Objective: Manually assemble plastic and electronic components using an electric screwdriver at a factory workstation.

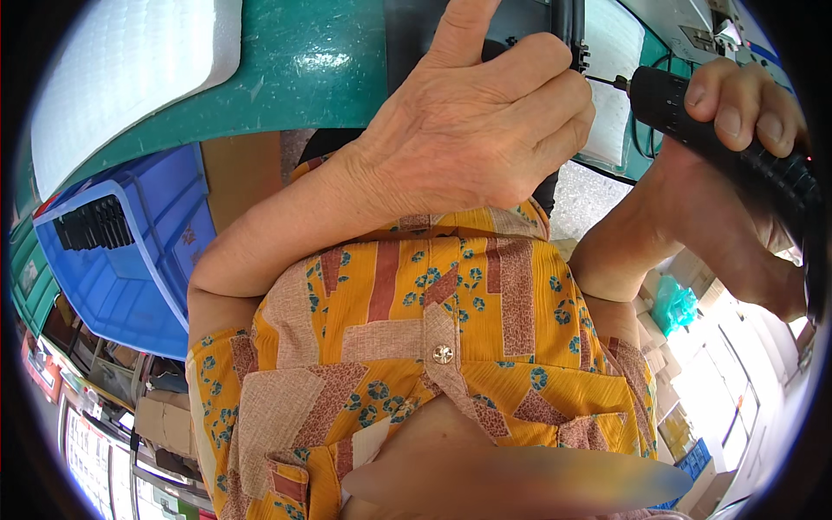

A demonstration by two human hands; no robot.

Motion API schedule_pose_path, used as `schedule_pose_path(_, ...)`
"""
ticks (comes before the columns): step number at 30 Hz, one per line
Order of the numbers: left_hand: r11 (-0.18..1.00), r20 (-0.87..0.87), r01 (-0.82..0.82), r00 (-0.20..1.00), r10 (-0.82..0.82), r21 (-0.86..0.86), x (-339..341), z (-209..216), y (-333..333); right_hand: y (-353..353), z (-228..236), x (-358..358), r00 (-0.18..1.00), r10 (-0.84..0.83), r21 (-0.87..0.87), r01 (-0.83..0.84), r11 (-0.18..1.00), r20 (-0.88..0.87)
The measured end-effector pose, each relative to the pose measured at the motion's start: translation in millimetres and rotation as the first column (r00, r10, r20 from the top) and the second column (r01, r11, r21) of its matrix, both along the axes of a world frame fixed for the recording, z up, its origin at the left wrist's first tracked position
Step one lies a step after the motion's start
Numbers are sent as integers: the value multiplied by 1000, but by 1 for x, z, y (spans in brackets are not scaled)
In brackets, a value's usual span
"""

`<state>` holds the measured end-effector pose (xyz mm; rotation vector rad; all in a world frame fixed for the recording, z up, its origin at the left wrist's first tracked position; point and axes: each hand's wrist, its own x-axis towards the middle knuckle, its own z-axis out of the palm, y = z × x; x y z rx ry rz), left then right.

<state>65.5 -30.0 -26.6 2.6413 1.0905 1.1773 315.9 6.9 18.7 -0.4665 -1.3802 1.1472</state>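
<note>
My right hand [715, 199] is closed around a black electric screwdriver [663, 102] at the right. Its thin bit points left, at the edge of a flat black part [414, 43] on the table. The bit's tip is close to small black fittings on that edge; whether it touches them I cannot tell. My left hand [490, 130] rests over the black part and grips it near the same edge. The index finger stretches forward while the other fingers curl; the thumb is hidden.
The green tabletop [295, 82] carries a white foam sheet [130, 78] at the left and another white sheet [617, 43] at the right. A blue bin [113, 290] with black parts [95, 224] stands below left. Cardboard boxes [169, 420] lie farther down.
</note>
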Motion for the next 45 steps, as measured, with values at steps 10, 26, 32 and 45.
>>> schedule_pose_path(10,995,42,25,999,-21,-96,-9,-3,1,-4,11,-26,1000,-16,-34,16,999,8)
schedule_pose_path(26,995,68,-23,998,16,101,4,-29,-1,14,5,-69,987,151,138,-157,978,53)
schedule_pose_path(32,991,71,-22,997,12,133,12,-36,6,57,24,-62,961,263,180,-245,952,-81)
schedule_pose_path(45,997,99,-1,995,-7,78,14,-29,4,134,37,-50,968,227,354,-249,901,105)
